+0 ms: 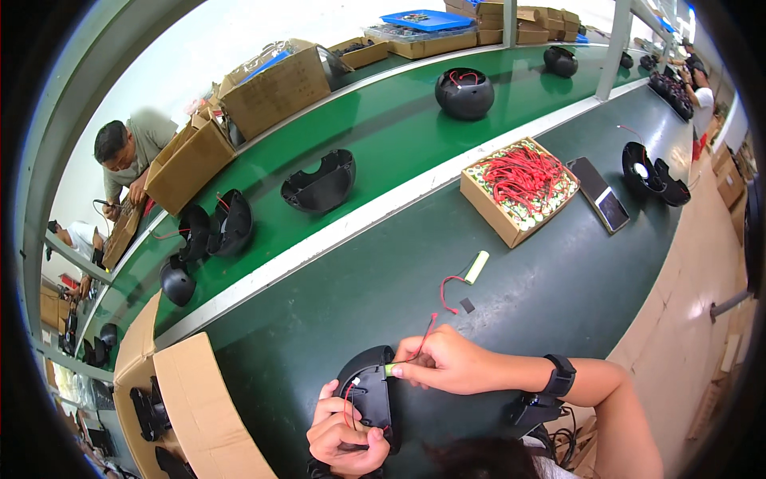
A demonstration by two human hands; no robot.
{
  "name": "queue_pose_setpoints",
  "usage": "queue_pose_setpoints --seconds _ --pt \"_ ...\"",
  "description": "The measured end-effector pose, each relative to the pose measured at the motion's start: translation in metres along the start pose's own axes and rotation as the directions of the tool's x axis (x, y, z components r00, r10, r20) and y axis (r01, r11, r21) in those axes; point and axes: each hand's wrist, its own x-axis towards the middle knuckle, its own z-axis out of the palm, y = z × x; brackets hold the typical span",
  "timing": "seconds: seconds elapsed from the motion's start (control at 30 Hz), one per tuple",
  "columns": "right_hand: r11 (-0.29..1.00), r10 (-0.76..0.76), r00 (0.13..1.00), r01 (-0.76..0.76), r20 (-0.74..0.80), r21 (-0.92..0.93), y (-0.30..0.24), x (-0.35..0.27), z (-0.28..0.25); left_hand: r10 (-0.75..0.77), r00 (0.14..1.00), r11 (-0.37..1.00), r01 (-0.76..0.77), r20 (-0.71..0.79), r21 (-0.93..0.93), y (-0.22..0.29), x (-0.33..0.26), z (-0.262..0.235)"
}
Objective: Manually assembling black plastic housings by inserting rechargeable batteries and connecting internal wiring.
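Near the lower edge, my left hand (345,435) is closed around the side of a black plastic half shell (373,403). A thin red wire with a small white plug runs inside the shell by the fingers. My right hand (448,363) pinches a small light-green battery (390,370) at the shell's upper rim; most of it is hidden. From this battery a red and black lead (427,330) sticks up past my fingers. Farther off on the bench lie another light-green battery (477,267) with a red lead and a small black square pad (467,305).
A cardboard box (488,209) full of wired batteries stands beside a phone (602,195) and an opened black shell (648,177). Black shells (317,185) sit along the green belt (391,140). An open carton (206,407) is at left. Other people work beyond the belt and at far right.
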Motion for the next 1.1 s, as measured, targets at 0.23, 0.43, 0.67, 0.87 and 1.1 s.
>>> queue_pose_setpoints --seconds 0.23,0.43,0.67,0.87,1.1 --pt "0.987 0.091 0.996 -0.094 0.025 0.132 0.000 0.000 0.003 0.177 0.967 0.984 -0.168 0.182 -0.061 -0.002 0.004 -0.014" --pt "0.988 0.073 0.988 -0.090 0.139 0.122 0.008 0.009 -0.008 0.012 1.000 0.999 -0.013 0.019 0.039 -0.002 0.003 0.001" --pt "0.858 -0.504 0.840 0.514 0.204 0.000 0.028 0.023 -0.021 -0.011 0.999 0.999 0.013 0.053 -0.031 -0.002 0.003 -0.008" --pt "0.964 -0.262 0.951 0.250 0.164 0.089 0.029 0.016 -0.010 -0.007 1.000 0.999 0.008 0.031 -0.036 0.001 -0.002 -0.002" --pt "0.882 -0.418 0.903 0.430 0.106 -0.193 0.017 0.018 -0.006 -0.044 0.999 0.998 0.043 0.025 0.054 0.010 -0.002 0.003"
